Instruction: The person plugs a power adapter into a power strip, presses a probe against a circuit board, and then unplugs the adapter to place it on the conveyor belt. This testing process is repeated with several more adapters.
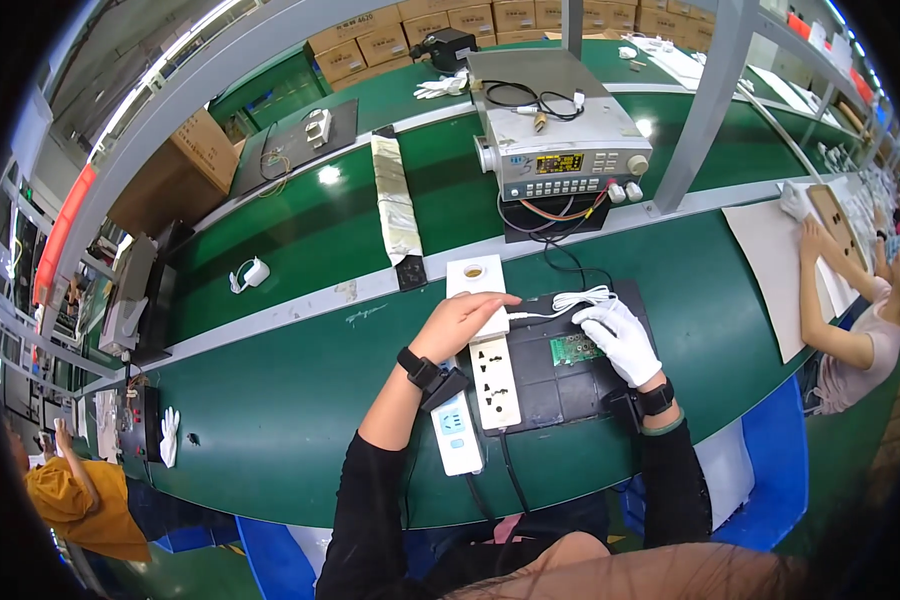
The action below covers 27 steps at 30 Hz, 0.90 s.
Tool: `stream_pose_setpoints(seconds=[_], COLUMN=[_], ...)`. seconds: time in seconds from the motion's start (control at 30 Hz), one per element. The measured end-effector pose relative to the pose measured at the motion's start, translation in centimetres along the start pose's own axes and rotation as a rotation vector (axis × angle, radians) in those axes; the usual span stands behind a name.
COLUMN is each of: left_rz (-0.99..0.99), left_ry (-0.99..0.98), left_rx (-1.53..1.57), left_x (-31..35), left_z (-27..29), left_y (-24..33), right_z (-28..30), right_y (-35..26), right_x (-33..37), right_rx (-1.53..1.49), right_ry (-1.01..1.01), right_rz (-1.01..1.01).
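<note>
My bare left hand lies with its fingers across a white power adapter at the upper part of a white power strip. The thumb is mostly hidden. From the adapter a thin white cable runs right into a coiled bundle. My right hand, in a white glove, has its fingertips closed at the lower edge of that bundle. Just beneath those fingers, a green circuit board rests on a black mat. A second white power strip lies below my left wrist.
A grey bench instrument with a lit display stands beyond the mat, black leads on top. A metal post rises at its right. A white charger and a wrapped strip lie farther left. Co-workers sit at both sides.
</note>
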State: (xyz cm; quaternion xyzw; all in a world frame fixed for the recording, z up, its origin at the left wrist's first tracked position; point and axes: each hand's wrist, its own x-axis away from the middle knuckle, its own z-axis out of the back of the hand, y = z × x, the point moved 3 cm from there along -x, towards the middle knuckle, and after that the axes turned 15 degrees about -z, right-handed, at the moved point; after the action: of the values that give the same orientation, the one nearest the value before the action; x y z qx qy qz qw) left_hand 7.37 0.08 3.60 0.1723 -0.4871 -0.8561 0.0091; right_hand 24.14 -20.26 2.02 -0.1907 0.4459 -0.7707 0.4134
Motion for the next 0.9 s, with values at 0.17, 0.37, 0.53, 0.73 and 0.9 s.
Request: stream_pose_setpoints(seconds=[0.17,0.37,0.53,0.73,0.9], left_rz=[0.001,-0.013,0.061,0.088,0.097], left_ry=[0.017,0.036,0.041,0.037,0.040], left_rx=[0.031,0.026,0.055,-0.022,-0.046], left_x=[0.0,0.0,0.2,0.2,0.1], left_z=[0.1,0.1,-0.1,-0.1,0.0], left_y=[0.0,0.0,0.0,0.3,0.1], right_z=[-0.2,-0.7,-0.7,-0.8,-0.5], right_y=[-0.5,0.1,0.1,0.4,-0.5], right_x=[-0.1,0.0,0.2,0.3,0.2], right_rx=[0.029,-0.069,-0.058,-0.057,-0.026], right_ry=[-0.037,-0.183,-0.195,-0.175,-0.185], right_rz=[0.099,-0.058,-0.135,-0.111,-0.104])
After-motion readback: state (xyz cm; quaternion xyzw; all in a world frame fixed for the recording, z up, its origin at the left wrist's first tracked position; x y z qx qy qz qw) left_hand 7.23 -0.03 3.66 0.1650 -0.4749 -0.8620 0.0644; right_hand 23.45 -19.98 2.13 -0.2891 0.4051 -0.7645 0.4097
